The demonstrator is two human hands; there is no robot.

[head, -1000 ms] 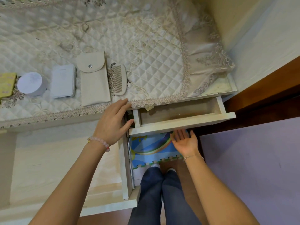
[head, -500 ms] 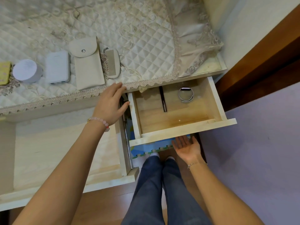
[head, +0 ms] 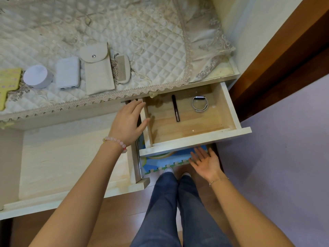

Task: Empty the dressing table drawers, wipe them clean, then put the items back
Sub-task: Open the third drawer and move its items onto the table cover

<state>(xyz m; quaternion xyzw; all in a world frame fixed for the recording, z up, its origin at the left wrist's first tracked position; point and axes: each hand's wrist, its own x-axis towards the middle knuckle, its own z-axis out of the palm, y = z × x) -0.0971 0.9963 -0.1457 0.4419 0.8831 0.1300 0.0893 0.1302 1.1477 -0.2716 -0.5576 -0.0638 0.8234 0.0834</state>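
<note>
Head camera looked straight down on the dressing table, and the small right-hand drawer [head: 228,111] stood pulled well out. Two things lay on its wooden floor: a slim dark stick [head: 175,108], perhaps a pen or a liner, lying front to back, and right of it, apart, a grey wristband [head: 199,103] near the back wall. The left hand [head: 127,123] rested at that drawer's left wall, fingers straight and pointing toward the table front, thumb laid across the wall's top edge. It was released, nothing gripped, with a pink bead bracelet [head: 115,141] on the wrist. The right hand [head: 206,162] sat palm up just below the drawer front, fingers straight and spread and holding nothing. Whether the fingertips touched the underside could not be told. A thin chain [head: 216,180] circled that wrist.

To the left, the wide drawer [head: 71,157] was also drawn out, its pale floor showing. On the quilted cloth [head: 142,41] of the tabletop sat a row near the lace edge: a yellow item [head: 7,82] cut off by the frame, a round white tin [head: 36,76], a white power bank [head: 68,75], a cream snap pouch [head: 97,68] and a comb [head: 122,69]. Below the small drawer a blue foam mat [head: 167,160] showed, with the person's jeans [head: 170,211] standing at its edge.
</note>
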